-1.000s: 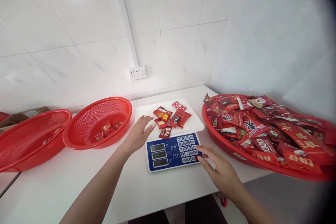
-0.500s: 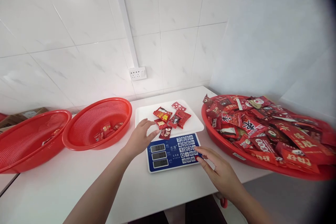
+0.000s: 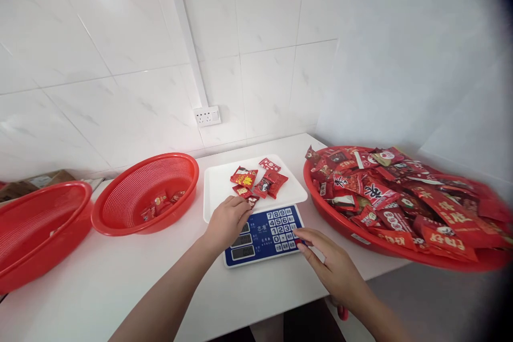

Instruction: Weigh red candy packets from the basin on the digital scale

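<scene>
- Head view, the work in hand: a few small red packets (image 3: pixel 263 187) lie on the white pan (image 3: pixel 217 181) of a scale (image 3: pixel 262 235), which stands on the bench (image 3: pixel 72 302) between its wall-side edge and its near edge. The step appears to be handling the packets on the pan.
- The left hand (image 3: pixel 225 223) is over the near edge of the pan, fingers curled down onto the closest packets. Whether they grip one I cannot tell; the fingertips are partly hidden. The hand also covers part of the upper display.
- The right hand (image 3: pixel 331 261) is at the right side of the scale's keys (image 3: pixel 281 228), thumb and forefinger parted, with no packet in them. Whether a fingertip touches the scale is unclear.
- Toward the right end of the bench, a large basket (image 3: pixel 334 219) is heaped with similar packets. Left of the scale, a middle basket (image 3: pixel 106 216) holds a few; a left basket (image 3: pixel 40 254) is nearest the bench's left end.
- In my judgement, the next move calls for a light pinch by the left fingers on a single packet, with its neighbours left undisturbed, and for the right fingers to avoid an accidental key press.
</scene>
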Tool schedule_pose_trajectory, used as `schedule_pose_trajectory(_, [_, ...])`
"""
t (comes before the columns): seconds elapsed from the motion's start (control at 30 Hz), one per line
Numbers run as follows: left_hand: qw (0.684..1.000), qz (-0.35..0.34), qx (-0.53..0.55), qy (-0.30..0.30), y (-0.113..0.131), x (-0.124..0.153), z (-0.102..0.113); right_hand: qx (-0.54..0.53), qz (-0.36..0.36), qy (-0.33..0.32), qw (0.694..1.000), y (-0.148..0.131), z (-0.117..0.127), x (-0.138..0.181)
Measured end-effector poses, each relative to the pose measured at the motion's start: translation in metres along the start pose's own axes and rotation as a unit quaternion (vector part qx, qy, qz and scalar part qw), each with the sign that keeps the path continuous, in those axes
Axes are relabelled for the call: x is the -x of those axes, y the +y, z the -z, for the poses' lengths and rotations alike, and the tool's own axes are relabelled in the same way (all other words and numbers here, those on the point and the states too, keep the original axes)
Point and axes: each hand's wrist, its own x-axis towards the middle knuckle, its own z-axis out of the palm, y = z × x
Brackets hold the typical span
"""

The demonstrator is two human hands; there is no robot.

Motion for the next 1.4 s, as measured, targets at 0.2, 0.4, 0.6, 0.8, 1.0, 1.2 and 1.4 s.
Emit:
schedule_pose_trajectory(0.2, [0.982, -0.044, 0.037, 0.178, 0.042, 0.028, 0.035, -0.122, -0.060, -0.064, 0.989, -0.011, 0.005, 0.006])
schedule_pose_trajectory(0.4, [0.965, -0.170, 0.147, 0.135, 0.084, 0.064, 0.013, -0.250, -0.065, -0.303, 0.917, -0.047, 0.015, 0.012])
schedule_pose_trajectory(0.6, [0.967, -0.156, 0.149, 0.132, 0.089, 0.074, -0.006, -0.154, -0.008, -0.375, 0.914, -0.071, 0.007, 0.009])
schedule_pose_trajectory(0.8, [0.968, -0.151, 0.170, 0.105, 0.085, 0.079, -0.003, -0.095, -0.002, -0.366, 0.926, -0.064, 0.001, 0.012])
schedule_pose_trajectory(1.0, [0.977, -0.094, 0.167, 0.090, 0.074, 0.073, 0.007, -0.119, -0.034, -0.340, 0.932, -0.059, 0.011, 0.008])
schedule_pose_trajectory(1.2, [0.996, 0.036, 0.075, 0.045, 0.027, 0.012, 0.005, -0.136, -0.073, -0.282, 0.947, -0.055, 0.021, 0.006])
schedule_pose_trajectory(1.4, [0.992, 0.028, 0.008, -0.124, 0.002, -0.076, -0.016, -0.144, -0.095, -0.267, 0.948, -0.053, 0.019, 0.009])
